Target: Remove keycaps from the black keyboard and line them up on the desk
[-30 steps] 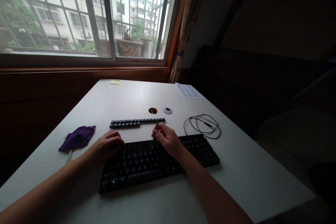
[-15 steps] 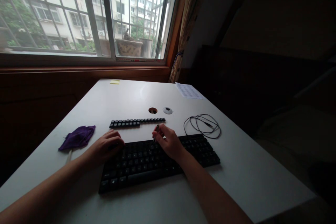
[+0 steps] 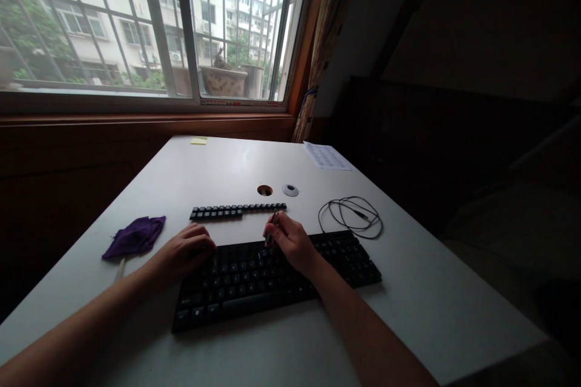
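Observation:
A black computer keyboard lies slightly askew on the white table. At its upper left corner, my left hand rests with bent fingers closed over the edge. My right hand is above the upper middle of the keys, its fingertips pinching a small, slim tool with a metallic look. The tool points down at the upper key rows; its exact kind is too small to make out. Behind the keyboard, loose black keycaps stand lined up in two rows, the back one longer.
A purple cloth lies at the left, a pale stick beside it. To the right is a coiled black cable. Farther back are a round table hole, its grey cover, a printed sheet and yellow notes.
My right hand has shifted very slightly, and the tool in its fingers has tilted a little. My left hand stays on the keyboard's corner.

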{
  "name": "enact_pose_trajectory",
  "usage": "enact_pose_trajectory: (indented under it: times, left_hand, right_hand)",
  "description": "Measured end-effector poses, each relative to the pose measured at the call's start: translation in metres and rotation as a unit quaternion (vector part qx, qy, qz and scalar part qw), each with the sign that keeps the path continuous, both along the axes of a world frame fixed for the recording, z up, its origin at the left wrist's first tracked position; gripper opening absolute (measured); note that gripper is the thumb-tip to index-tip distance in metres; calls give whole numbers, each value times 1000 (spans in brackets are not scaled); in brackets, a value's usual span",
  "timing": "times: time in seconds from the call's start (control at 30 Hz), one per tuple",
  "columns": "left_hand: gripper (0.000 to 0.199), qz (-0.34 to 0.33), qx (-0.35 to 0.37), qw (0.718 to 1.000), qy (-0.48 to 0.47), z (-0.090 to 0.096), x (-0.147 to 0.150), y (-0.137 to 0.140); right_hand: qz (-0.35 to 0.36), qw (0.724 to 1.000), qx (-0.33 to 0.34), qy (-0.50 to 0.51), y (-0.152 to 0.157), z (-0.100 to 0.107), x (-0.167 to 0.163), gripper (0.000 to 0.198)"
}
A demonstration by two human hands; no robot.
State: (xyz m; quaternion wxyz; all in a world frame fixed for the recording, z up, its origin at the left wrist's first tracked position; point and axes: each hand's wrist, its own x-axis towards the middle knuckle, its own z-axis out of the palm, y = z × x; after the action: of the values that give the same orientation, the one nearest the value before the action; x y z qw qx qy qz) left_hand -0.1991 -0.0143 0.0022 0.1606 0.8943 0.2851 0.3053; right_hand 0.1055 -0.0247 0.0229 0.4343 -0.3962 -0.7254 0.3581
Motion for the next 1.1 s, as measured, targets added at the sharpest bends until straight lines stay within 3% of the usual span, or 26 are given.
enact_pose_trajectory:
  times: [0.2,0.43,0.53,0.67,0.87,1.1]
  left_hand:
    - [15,2,-4,1000,14,1,0,0]
    - [13,-1,-5,1000,11,2,-1,-1]
    - [14,-2,-4,1000,7,2,0,-1]
    - [15,1,-8,1000,11,3,0,-2]
    - [16,2,-3,1000,-3,1,0,-1]
    - [17,0,0,1000,-7,0,1,0]
  right_hand:
    - [-7,999,-29,35,7,-3,3,21]
    - [21,986,106,-126,-10,15,0,12]
    - [44,977,129,-162,-14,22,-1,11]
    - [13,987,99,-125,-8,17,3,13]
    - [-13,1000,-4,-12,6,3,9,21]
    - [21,999,-23,8,3,4,7,24]
